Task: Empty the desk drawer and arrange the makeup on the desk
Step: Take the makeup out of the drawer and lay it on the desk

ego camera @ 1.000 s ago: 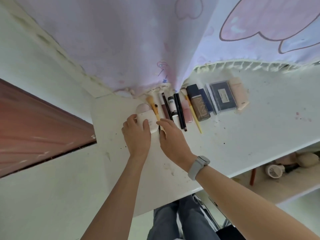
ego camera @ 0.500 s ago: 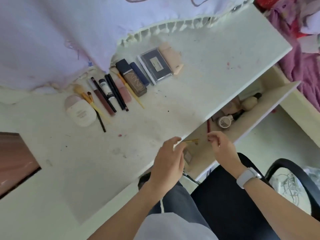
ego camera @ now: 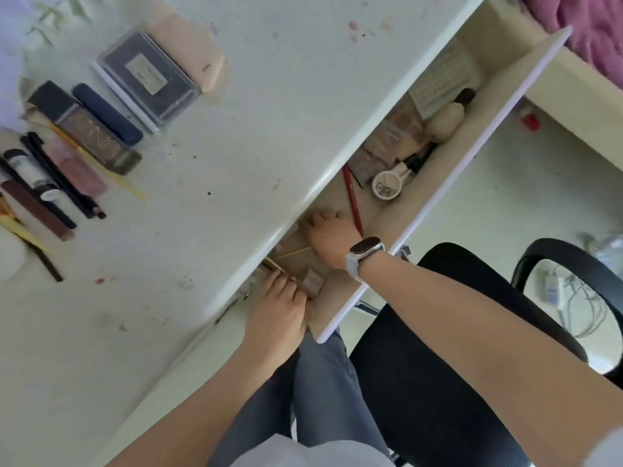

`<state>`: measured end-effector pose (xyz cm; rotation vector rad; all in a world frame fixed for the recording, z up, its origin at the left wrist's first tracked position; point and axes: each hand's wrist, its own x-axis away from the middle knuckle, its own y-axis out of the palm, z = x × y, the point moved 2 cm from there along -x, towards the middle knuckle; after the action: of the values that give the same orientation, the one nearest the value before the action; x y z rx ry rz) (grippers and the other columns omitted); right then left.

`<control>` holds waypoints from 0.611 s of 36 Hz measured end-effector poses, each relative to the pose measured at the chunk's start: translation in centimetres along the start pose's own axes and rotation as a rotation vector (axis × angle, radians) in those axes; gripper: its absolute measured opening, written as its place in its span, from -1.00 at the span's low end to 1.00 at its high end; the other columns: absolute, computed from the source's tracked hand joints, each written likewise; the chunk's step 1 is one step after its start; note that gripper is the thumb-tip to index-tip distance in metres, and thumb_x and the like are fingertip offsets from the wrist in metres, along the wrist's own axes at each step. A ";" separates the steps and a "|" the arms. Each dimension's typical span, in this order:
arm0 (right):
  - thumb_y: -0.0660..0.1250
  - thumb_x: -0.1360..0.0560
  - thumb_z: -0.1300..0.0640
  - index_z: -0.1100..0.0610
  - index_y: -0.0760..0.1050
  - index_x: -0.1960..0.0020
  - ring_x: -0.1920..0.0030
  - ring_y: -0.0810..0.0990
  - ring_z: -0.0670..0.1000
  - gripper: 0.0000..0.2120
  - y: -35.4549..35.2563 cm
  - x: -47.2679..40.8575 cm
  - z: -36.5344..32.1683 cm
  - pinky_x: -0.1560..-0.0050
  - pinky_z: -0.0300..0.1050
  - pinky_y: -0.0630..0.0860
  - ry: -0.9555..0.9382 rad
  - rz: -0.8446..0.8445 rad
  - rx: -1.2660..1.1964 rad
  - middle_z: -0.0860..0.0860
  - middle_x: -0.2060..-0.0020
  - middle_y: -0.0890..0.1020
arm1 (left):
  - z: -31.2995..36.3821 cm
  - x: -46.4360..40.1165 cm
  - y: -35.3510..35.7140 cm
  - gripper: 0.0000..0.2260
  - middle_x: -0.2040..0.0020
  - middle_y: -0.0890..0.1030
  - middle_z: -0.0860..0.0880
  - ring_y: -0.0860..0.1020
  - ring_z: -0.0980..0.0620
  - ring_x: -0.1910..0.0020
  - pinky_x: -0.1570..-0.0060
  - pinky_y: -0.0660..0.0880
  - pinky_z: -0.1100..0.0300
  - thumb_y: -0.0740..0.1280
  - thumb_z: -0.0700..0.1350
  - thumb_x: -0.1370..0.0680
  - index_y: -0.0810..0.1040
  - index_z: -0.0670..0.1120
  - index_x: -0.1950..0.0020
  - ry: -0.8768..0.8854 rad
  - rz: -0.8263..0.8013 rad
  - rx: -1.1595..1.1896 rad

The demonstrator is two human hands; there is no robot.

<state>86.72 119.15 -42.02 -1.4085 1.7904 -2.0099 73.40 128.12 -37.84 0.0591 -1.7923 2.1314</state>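
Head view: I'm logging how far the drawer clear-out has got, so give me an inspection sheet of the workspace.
Surface: white desk, stained and specked.
Job's things: open drawer holds a red pencil, a round white compact, brown palettes and a beige sponge; a makeup row lies on the desk at upper left.
Clutter: small square case in the drawer's near end.
Hands: both reach into the drawer; left hand pinches a thin yellow stick; right hand, wearing a watch, has curled fingers, grip unclear.
Cables: white cords on the floor.
Surroundings: black chair, pink fabric.
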 end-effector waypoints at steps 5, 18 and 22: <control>0.10 -0.54 0.27 0.28 0.44 -0.23 -0.25 0.37 0.22 -0.69 0.0 -0.3 -0.6 -0.16 0.09 0.35 -0.076 -0.027 0.056 0.19 -0.27 0.41 | -0.1 -0.1 0.2 -0.95 0.30 0.59 -0.07 0.56 -0.10 0.21 -0.10 0.46 0.05 0.41 -0.21 -0.33 0.57 -0.13 0.33 0.004 0.021 -0.009; 0.19 -0.50 0.31 0.17 0.47 -0.07 -0.07 0.52 0.15 -0.81 -3.1 3.2 4.0 0.02 -0.03 0.31 0.049 -0.131 0.078 0.11 -0.02 0.59 | 2.1 -4.7 1.0 -0.76 0.24 0.60 0.03 0.57 0.00 0.27 0.30 0.49 0.19 0.52 -0.11 -0.14 0.63 0.02 0.23 -0.052 -0.272 -0.192; 0.18 -0.48 0.33 0.18 0.44 -0.12 -0.10 0.51 0.15 -0.76 -3.0 3.4 4.5 -0.19 0.06 0.34 0.087 -0.125 0.044 0.11 -0.06 0.58 | 2.5 -5.8 1.3 -0.71 0.02 0.57 -0.06 0.54 -0.08 0.01 0.02 0.45 0.11 0.38 -0.13 -0.40 0.54 -0.06 -0.11 -0.081 -0.339 -0.197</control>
<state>89.26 114.63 -38.21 -1.4754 1.7191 -2.1908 77.99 124.12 -40.05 0.3759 -1.8736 1.7335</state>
